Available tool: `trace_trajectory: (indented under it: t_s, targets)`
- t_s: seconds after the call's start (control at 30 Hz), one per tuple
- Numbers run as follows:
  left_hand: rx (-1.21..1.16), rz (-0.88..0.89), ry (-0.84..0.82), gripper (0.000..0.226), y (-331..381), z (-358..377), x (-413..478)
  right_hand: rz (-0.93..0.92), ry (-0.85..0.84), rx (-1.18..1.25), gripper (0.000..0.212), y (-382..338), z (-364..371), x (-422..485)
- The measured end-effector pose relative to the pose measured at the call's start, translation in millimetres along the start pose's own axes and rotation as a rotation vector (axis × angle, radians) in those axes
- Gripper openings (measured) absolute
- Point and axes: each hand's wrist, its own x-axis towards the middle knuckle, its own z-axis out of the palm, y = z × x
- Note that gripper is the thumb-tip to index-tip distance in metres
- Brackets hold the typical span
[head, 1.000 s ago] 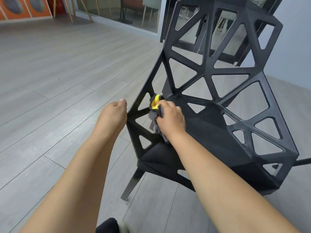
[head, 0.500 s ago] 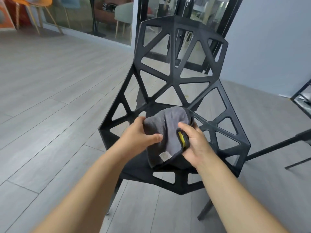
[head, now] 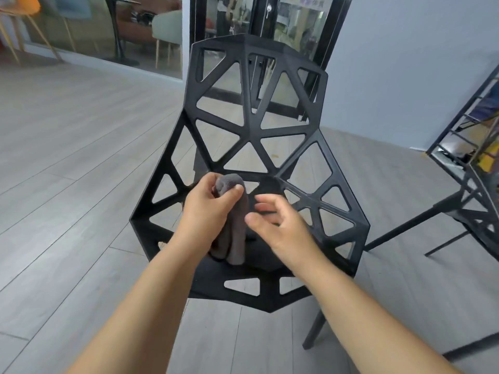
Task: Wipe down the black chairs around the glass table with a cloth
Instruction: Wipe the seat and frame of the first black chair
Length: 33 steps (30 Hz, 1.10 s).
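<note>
1. The left hand (head: pixel 208 209) pinches the top of the grey cloth (head: pixel 237 238) between thumb and curled fingers. The cloth hangs bunched in a narrow roll over the middle of the black chair (head: pixel 251 130) seat. Its lower end reaches the seat, though I cannot tell whether it rests there.
2. The right hand (head: pixel 280 225) is just beside the cloth with its fingers loosely spread, holding nothing. It is blurred, so finer detail is lost.
3. Risk: only a one-handed pinch holds the cloth. If it slips, the cloth may fall through one of the triangular openings in the seat onto the floor (head: pixel 67 184).
4. Risk: wiping with the cloth bunched this way would likely cover only a thin strip. That would leave the lattice ribs and the inner edges of the cut-outs unwiped.
5. Risk: the chair stands on thin legs on a smooth floor. A hard push against the backrest could slide or tip it.
6. The floor is pale grey wood-look planks. A black-framed glass door (head: pixel 291 36) is behind the chair, and a plain bluish wall (head: pixel 405 63) is to the right.
7. An orange chair (head: pixel 24 6) and a green chair (head: pixel 167 28) sit at the far left. A black frame (head: pixel 464 157), possibly the glass table, enters at the right edge.
</note>
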Motion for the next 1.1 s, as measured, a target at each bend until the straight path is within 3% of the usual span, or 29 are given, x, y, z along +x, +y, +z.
trace_trajectory:
  t_s: [0.17, 0.23, 0.37, 0.43, 0.47, 0.53, 0.6, 0.7, 0.83, 0.97, 1.1]
  targets:
    - [-0.102, -0.035, -0.200, 0.023, 2, 8, 6, -0.022, 0.090, 0.001, 0.025, -1, 6, 18]
    - [-0.111, -0.006, -0.176, 0.031, 3, 7, 9, -0.004, 0.093, 0.075, 0.025, -3, 5, 26]
    - [-0.102, 0.083, -0.134, 0.030, 17, 2, 9, 0.123, 0.027, 0.623, 0.030, -9, 1, 34]
    - [-0.137, 0.105, -0.144, 0.028, 26, -2, 7, 0.219, 0.082, 0.745, 0.030, -3, -7, 34]
    - [-0.129, 0.101, -0.121, 0.027, 27, -6, 7, 0.270, 0.144, 0.633, 0.032, 4, -12, 33]
    - [-0.042, 0.062, -0.062, 0.024, 23, -12, 9, 0.367, 0.246, 0.140, 0.046, 23, -17, 29]
    - [0.223, 0.011, -0.027, 0.020, 11, -22, 12, 0.322, 0.252, -0.310, 0.051, 37, -16, 27]
    - [0.726, -0.087, 0.032, 0.026, -9, -44, 15, 0.127, 0.026, -0.638, 0.050, 49, 8, 32]
    - [1.122, -0.219, 0.168, 0.044, -23, -77, 15, 0.124, -0.410, -1.048, 0.067, 55, 52, 50]
    - [1.076, -0.325, 0.071, 0.048, -35, -93, 16, 0.083, -0.512, -1.106, 0.064, 51, 73, 57]
    - [1.237, -0.326, 0.027, 0.038, -35, -86, 20, -0.069, -0.514, -1.119, 0.062, 46, 87, 39]
